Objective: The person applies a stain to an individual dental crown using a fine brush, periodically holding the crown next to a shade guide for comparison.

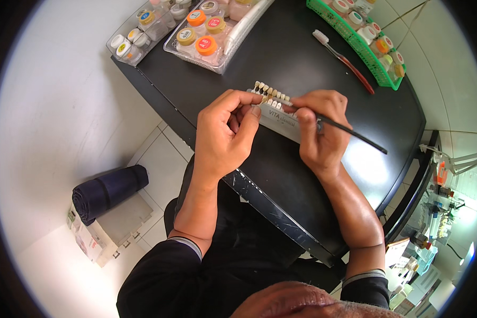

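The black table is cut off at the top of the view, and the person's forearms hide part of its near edge. Its free surface lies to the right of the hands, up to the rounded right edge; to the left the table ends soon and the tiled floor is open there. Two clear trays of small jars at the far left and a green basket at the far right are only partly visible. A red toothbrush lies between the basket and the hands.

The tooth shade guide, a pale grey holder with a row of small cream tooth tabs, is over the middle of the table, held between both hands, which cover its two ends. The left hand is closed on its left end with thumb and fingers. The right hand is closed on the right end and also grips a thin dark brush, whose tip is hard to see among the tabs.
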`<control>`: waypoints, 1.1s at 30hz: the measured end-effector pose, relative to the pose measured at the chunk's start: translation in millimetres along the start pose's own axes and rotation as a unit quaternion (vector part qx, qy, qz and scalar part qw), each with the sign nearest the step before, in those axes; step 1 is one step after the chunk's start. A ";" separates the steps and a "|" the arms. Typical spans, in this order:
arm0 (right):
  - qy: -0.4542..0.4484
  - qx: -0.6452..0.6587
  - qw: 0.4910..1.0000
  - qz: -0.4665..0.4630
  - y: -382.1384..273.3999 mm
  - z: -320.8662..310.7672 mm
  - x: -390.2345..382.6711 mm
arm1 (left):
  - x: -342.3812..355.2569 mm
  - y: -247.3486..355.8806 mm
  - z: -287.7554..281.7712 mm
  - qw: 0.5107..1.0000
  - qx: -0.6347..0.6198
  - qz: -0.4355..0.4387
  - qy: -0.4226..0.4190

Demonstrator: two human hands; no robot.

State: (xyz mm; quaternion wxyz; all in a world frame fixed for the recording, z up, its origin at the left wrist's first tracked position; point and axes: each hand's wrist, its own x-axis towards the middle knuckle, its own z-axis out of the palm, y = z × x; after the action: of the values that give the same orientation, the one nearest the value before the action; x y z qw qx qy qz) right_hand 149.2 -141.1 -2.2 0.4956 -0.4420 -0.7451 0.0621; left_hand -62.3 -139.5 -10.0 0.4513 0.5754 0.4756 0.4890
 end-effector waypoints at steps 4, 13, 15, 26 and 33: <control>0.001 -0.003 1.000 0.003 -1.2 -0.5 0.6 | 0.0 1.1 0.8 1.000 -0.005 -0.009 0.002; 0.002 -0.035 0.999 0.032 -1.1 0.5 0.7 | -0.1 -0.4 1.5 1.000 -0.004 -0.013 0.004; 0.031 -0.013 0.998 0.061 -0.7 1.5 -1.4 | -0.2 0.6 1.5 1.000 -0.001 -0.012 0.004; -0.009 -0.025 0.998 0.050 -0.9 -2.7 0.5 | -0.1 -1.6 2.2 1.000 0.010 -0.007 0.007; 0.036 0.080 0.993 0.075 2.4 1.6 -8.8 | 1.6 -3.0 7.5 0.998 -0.033 0.012 0.042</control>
State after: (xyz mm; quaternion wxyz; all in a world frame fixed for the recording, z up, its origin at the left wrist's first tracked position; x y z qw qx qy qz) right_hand 150.4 -145.5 -10.3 0.5499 -0.4572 -0.6842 0.1427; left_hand -55.1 -138.0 -13.6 0.4436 0.5447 0.4705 0.5340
